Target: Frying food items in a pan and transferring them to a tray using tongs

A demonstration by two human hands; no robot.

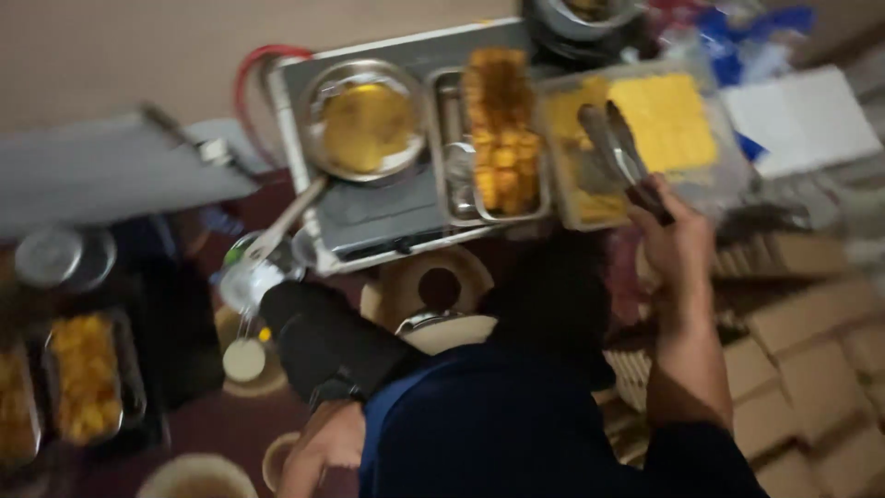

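One pair of long metal tongs [616, 148] is gripped in the right hand [678, 235], fingers closed round its handles, tips over the clear tray of yellow crumbs [684, 111]. In my judgement, coating is underway; next needs a careful pinch. The left hand [318, 447] hangs low, its fingers out of view.

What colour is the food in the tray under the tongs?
Yellow, a flat pale-yellow sheet in the clear tray beneath the tongs in the right hand; head view.
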